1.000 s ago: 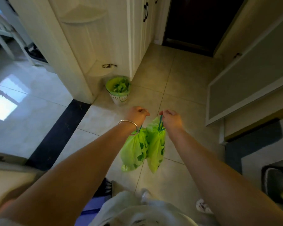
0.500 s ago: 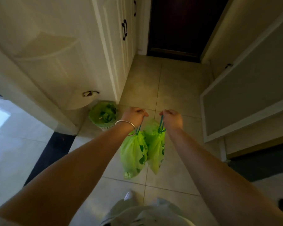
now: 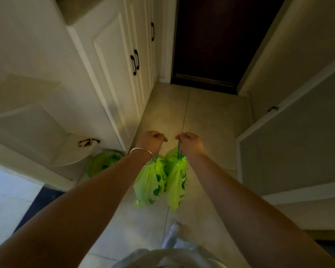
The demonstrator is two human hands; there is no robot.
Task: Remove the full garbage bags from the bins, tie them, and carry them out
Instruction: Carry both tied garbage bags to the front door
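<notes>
Left hand [image 3: 152, 141], right hand [image 3: 191, 143] – each grips hanging green bag [image 3: 150, 182]

Beige tiled floor [image 3: 207, 117] carries a green-lined bin [image 3: 103, 163].

Left hand [image 3: 152, 141]: fingers curled under, hiding the drawstring of the left bag [image 3: 150, 183]. Right hand [image 3: 190, 144]: blue cord [image 3: 179, 149] vanishes into the fist. Bin [image 3: 103, 163], left of the fingers, partly behind the forearm. Bag contents not discernible. Foot [image 3: 172, 235] blurred.
</notes>
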